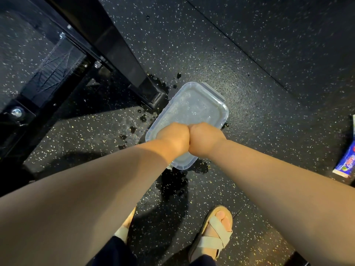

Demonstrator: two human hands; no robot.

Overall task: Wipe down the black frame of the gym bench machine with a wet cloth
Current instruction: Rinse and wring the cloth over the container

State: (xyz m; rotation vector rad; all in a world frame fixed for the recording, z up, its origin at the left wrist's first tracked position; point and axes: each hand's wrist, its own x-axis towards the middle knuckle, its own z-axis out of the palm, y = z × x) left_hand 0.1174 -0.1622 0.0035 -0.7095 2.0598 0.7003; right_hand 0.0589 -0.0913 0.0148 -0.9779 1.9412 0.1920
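Speckled black rubber gym flooring (pixel 249 54) fills the view, wet patches and dark splashes around the middle. Far left: black frame (pixel 123 48) of the bench machine, slanted steel beam ending in a foot near the tub, bolts on the base plate at left edge. Centre: clear plastic tub (pixel 192 108) of water on the floor, just right of that foot. Left hand (pixel 172 139) and right hand (pixel 205 139) are fisted knuckle to knuckle over the tub's near end, fingers curled down and under. Cloth itself hidden; cannot tell for sure what the fists grip, though a wring-out looks likely. Near bottom: sandalled feet (pixel 213 235). Right edge: blue printed packet (pixel 345 164), well apart.

Step judged: wringing the wet cloth before wiping. Do it well: keep the fists over the tub so drips land inside, twist the hands in opposite directions, stop at damp not dripping. Floor already splashed, so slip risk; go steady. Then carry the cloth left to the beam.
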